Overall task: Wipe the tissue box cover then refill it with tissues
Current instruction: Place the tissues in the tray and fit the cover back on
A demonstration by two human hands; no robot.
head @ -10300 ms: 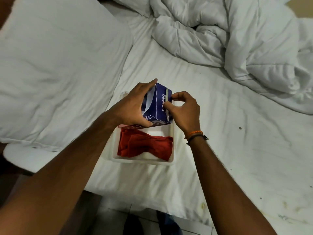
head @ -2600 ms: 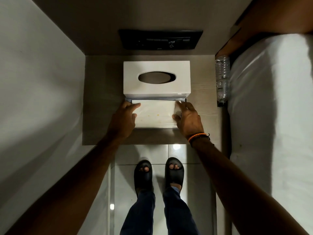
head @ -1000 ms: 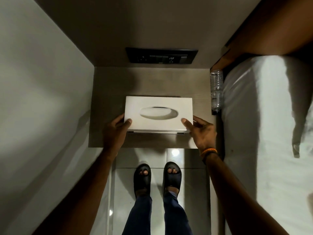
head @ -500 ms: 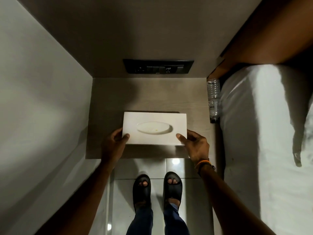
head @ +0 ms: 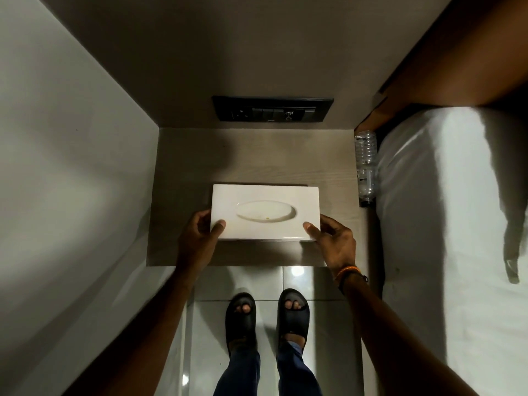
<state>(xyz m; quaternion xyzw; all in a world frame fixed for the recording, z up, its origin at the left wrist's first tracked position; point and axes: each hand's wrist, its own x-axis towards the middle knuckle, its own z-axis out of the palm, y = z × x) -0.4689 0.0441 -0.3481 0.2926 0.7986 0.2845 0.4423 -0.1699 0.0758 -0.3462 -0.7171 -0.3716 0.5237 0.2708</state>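
- Tissue box cover point(head: 264, 195): white, flat on the bedside shelf point(head: 257, 158).
- Your left hand point(head: 197, 238): grips its left end.
- Your right hand point(head: 334, 241): grips its right end.

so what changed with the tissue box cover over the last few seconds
The white tissue box cover was pulled from the back of the wooden shelf toward its front edge and closed over the flat base that lay in front of it. The left hand and right hand moved from that base to grip the cover's ends. The water bottle and switch panel look unmoved.
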